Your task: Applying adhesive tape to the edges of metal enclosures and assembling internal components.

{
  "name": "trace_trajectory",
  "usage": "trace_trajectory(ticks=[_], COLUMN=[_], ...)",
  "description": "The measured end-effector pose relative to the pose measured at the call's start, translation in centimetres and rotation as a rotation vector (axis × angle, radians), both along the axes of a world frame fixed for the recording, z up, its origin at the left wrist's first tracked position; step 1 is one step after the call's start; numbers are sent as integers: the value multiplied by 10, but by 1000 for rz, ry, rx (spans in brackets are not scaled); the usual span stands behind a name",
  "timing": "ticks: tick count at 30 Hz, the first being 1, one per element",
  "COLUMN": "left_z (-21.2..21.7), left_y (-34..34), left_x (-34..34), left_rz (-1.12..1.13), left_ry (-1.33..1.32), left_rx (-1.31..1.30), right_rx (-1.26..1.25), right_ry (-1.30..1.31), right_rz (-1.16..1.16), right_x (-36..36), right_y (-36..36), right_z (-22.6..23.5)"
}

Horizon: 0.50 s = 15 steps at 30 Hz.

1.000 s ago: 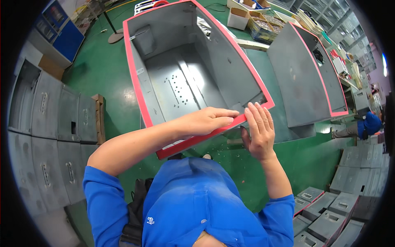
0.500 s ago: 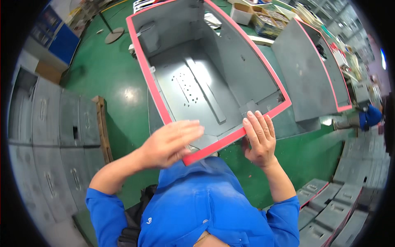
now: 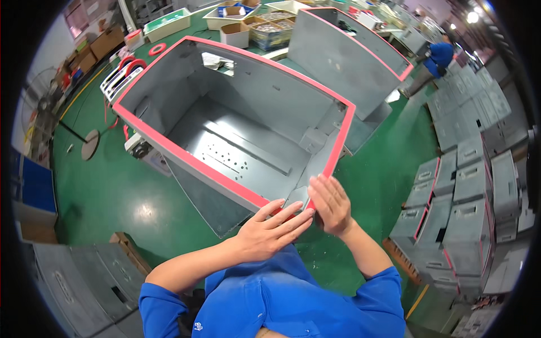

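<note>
Dull grey metal forms the box at centre frame, its base glossy, its edges faced with a smooth red strip. At left, the green floor gleams beside a wooden pallet, while matt grey metal cases fill the right. A blue cloth shirt spans the bottom; a smooth plastic tub sits upper left.

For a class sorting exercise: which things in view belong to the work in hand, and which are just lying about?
In the work:
- left hand and right hand, at the near corner
- open grey metal box
- red edging along its rim

Apparently just nearby:
- second grey box
- round-based stand
- stacked grey boxes, right
</note>
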<state>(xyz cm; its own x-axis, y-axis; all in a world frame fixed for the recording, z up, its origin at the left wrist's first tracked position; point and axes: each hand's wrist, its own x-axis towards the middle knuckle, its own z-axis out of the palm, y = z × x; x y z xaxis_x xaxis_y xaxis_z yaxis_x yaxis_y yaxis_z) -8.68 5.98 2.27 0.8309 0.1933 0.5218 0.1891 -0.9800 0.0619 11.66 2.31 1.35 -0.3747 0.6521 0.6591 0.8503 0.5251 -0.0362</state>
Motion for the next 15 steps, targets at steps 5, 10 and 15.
trace_trajectory(ticks=[5,10,15], left_z=[-1,-2,3], left_y=[1,3,5], left_x=[0,1,-1], left_rz=[-47,-61,-78], left_ry=[15,-3,51], left_rx=[-11,-1,-19], right_rx=[74,78,28], right_ry=[-25,-78,11], right_rz=[-289,-426,-485], right_x=[47,109,125], right_y=[50,110,128], right_z=[-1,-8,-13])
